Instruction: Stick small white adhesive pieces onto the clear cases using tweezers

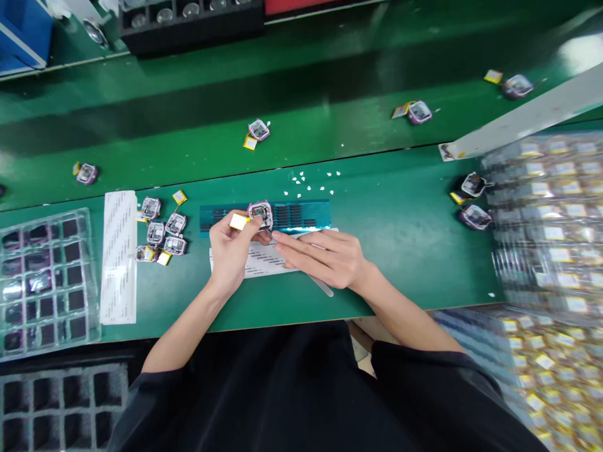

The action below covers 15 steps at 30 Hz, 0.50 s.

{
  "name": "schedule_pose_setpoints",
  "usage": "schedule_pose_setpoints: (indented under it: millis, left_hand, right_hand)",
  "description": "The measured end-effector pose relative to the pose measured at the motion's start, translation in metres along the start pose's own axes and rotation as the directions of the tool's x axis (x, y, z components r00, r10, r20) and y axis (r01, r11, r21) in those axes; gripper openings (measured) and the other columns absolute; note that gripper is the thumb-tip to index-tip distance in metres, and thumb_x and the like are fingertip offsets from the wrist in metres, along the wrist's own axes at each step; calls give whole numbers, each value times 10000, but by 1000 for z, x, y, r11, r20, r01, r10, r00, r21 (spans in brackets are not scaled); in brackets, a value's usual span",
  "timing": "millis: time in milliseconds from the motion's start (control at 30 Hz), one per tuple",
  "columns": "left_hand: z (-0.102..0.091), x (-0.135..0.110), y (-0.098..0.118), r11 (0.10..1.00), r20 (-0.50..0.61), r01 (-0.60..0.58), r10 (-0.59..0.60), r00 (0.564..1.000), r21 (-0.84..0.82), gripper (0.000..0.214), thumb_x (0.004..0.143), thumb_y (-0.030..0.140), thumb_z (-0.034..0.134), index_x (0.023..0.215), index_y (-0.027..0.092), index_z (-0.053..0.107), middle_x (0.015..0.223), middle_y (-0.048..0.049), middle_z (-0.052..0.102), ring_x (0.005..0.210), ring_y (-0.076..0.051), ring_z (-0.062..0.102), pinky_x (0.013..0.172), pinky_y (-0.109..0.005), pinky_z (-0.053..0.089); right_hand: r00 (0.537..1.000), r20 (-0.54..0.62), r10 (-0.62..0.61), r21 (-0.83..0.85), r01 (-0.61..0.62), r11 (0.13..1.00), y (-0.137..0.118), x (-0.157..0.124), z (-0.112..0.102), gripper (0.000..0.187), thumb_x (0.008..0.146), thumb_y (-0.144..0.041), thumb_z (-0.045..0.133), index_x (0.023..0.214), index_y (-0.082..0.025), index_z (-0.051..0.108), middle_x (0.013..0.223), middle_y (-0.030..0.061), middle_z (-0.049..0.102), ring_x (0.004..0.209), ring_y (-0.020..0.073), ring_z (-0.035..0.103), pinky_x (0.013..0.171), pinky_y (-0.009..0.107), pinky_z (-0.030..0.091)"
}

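Note:
My left hand [232, 251] grips a small smartwatch case [260, 215] with a purple rim, its circuitry facing up and the thumb on its edge. A yellow-edged battery [239, 221] hangs at the case's left side, by the fingers. In my right hand [325, 256] is a slim metal tool [323, 287] with a flat rounded end sticking out below the palm. Its working end meets the case's lower right, where the fingers partly hide it. Beneath both hands lie a teal film strip [304, 215] with rows of black pieces and a white printed sheet [264, 260].
Several open watch cases [175, 224] with batteries cluster left, beside a white printed strip [117, 257] and a clear tray [47, 282]. Small white bits [308, 188] lie beyond the film. More cases sit on the green belt [330, 107]. Stacked plastic trays [551, 220] stand right.

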<state>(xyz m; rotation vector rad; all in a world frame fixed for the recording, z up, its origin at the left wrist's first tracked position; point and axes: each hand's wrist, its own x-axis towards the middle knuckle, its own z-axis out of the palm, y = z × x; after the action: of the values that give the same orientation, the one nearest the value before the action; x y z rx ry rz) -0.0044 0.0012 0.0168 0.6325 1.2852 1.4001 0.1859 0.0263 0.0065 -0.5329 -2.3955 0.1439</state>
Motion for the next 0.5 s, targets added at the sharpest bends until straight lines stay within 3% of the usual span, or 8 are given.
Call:
schedule_pose_setpoints:
  millis: [100,267,500]
  left_hand:
    - [-1,1,-3,999,-33,-29,31,999,44,162,731,268,823,746,186,683,593,41,674,490,-103,635,547,-238,568]
    - [0,0,-5,994,-52,-49,54,997,101,263,735,364,857,864,171,733,660,10,722,569,-149,716,606,-275,622]
    - [1,1,-4,997,-73,-35,40,997,69,299,686,353,887,845,154,731,653,14,719,555,-148,720,591,-268,632]
  right_hand:
    - [983,-118,-144,-140,127,982,0,-1,2,197,1009,-251,649,1185,-221,733,1183,24,766,727,128,724,537,261,544]
    - [981,-180,-76,-81,62,995,1,-4,2,328,1023,-217,616,1351,-202,629,1198,55,764,764,140,735,639,280,616]
    - [971,-225,-83,-37,77,996,4,-4,6,422,1031,-206,598,1438,-117,535,1165,100,771,731,159,731,599,299,615]
